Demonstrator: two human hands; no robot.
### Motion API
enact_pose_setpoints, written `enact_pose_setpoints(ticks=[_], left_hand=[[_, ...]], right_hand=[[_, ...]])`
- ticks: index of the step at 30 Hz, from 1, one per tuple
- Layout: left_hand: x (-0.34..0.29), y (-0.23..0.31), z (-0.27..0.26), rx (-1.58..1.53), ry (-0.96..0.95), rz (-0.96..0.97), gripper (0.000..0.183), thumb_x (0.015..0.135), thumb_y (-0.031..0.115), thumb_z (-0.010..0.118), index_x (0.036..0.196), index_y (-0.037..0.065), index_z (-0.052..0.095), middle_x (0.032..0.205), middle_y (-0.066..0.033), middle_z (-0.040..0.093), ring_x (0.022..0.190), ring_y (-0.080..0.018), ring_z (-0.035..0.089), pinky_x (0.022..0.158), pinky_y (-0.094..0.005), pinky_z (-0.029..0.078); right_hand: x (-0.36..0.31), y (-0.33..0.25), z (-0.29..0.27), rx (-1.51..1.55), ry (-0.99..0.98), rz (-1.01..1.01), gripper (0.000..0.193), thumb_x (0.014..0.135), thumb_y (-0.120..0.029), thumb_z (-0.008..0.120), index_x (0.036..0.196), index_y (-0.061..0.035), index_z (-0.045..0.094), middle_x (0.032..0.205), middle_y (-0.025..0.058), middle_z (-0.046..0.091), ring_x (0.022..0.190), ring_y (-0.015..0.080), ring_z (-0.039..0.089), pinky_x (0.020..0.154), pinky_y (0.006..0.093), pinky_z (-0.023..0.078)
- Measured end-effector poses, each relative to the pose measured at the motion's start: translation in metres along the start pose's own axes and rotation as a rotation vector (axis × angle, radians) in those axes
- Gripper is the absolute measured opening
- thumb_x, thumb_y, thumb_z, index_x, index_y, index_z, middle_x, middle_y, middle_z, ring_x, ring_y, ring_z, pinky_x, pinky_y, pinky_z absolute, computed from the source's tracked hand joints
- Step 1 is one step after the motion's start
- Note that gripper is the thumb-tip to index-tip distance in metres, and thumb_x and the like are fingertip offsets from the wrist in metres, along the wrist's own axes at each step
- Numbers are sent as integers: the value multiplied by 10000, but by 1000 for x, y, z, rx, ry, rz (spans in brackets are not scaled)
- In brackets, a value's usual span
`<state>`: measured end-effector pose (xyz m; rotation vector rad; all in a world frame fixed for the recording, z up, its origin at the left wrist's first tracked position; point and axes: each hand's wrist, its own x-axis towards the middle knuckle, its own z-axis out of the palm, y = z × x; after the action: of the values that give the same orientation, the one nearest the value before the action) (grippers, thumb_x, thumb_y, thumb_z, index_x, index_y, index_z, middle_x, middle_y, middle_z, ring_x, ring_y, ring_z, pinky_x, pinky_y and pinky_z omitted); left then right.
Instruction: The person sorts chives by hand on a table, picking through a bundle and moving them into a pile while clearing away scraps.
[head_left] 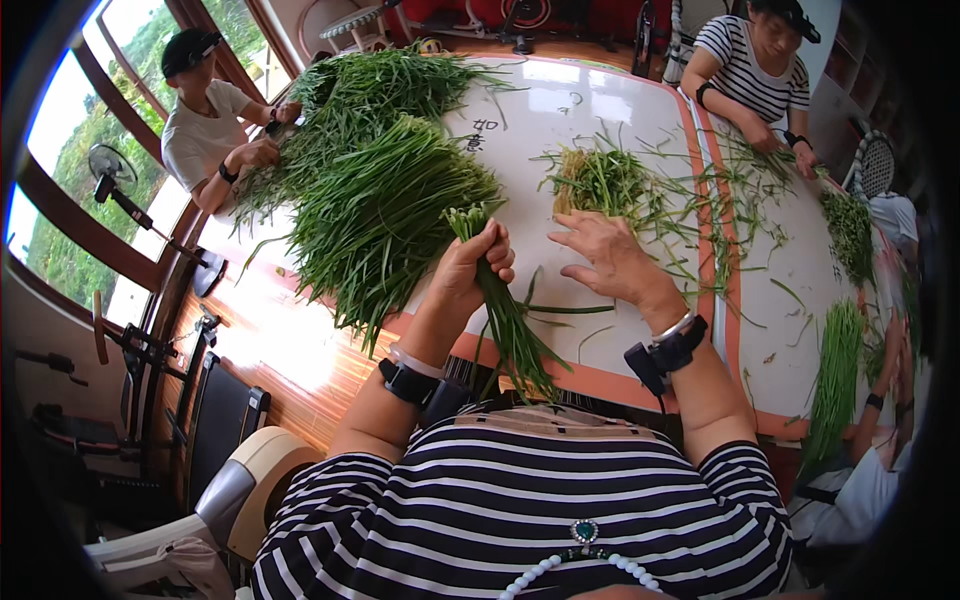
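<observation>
In my left hand (470,265) is a bunch of green chives (518,335), gripped near the pale cut ends, which stick up above my fist. The long leaves hang down past the table's near edge. My right hand (608,258) is held with fingers spread and holds nothing. Just beyond its fingertips lies a small pile of yellowish and green trimmings (600,182) on the white table. A big heap of chives (385,215) lies directly left of my left hand, its pale ends pointing toward the right.
More greens (385,85) are piled at the far left, where a person (205,130) in a white shirt works. Across the table, another person (755,75) in stripes handles stems. Loose leaves litter the white table (560,95). Further chives (838,370) lie at the right edge.
</observation>
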<state>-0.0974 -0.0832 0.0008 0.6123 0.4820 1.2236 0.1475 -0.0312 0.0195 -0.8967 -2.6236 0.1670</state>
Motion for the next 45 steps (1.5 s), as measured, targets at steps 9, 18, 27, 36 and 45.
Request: enact_pose_setpoints(ticks=[9, 18, 27, 36, 45], left_hand=[[-11, -25, -13, 39, 92, 101, 215, 989, 251, 587, 929, 49, 541, 695, 15, 402, 648, -118, 419, 634, -292, 423], [-11, -26, -19, 17, 43, 134, 229, 973, 242, 613, 923, 34, 532, 680, 15, 397, 629, -117, 410, 614, -291, 423], [-14, -22, -18, -6, 70, 119, 209, 974, 220, 610, 896, 37, 543, 683, 17, 400, 628, -109, 406, 606, -277, 409], [-18, -20, -13, -31, 33, 66, 207, 985, 232, 593, 900, 49, 545, 676, 25, 374, 613, -96, 363, 566, -247, 372], [6, 68, 50, -232, -432, 90, 217, 1041, 222, 469, 980, 31, 553, 690, 25, 340, 599, -79, 302, 484, -191, 339]], right_hand=[[72, -19, 31, -248, -268, 29, 506, 926, -391, 588, 1392, -204, 520, 1507, 109, 405, 1410, 281, 333, 1072, 496, 284], [22, 51, -8, -477, -293, 509, 261, 940, -253, 564, 1138, -104, 645, 1267, 123, 591, 1228, 317, 499, 993, 591, 355], [-54, 1, -24, -227, 158, 346, 366, 818, -267, 734, 1115, -66, 660, 1196, 126, 619, 1117, 345, 543, 925, 439, 487], [-67, 95, -25, -250, 111, 310, 231, 793, -72, 696, 1023, -58, 681, 953, 108, 684, 829, 287, 652, 780, 379, 544], [-54, 114, -91, 531, 583, 564, 210, 929, -99, 620, 1110, 7, 638, 892, 32, 672, 727, 80, 635, 572, 232, 537]])
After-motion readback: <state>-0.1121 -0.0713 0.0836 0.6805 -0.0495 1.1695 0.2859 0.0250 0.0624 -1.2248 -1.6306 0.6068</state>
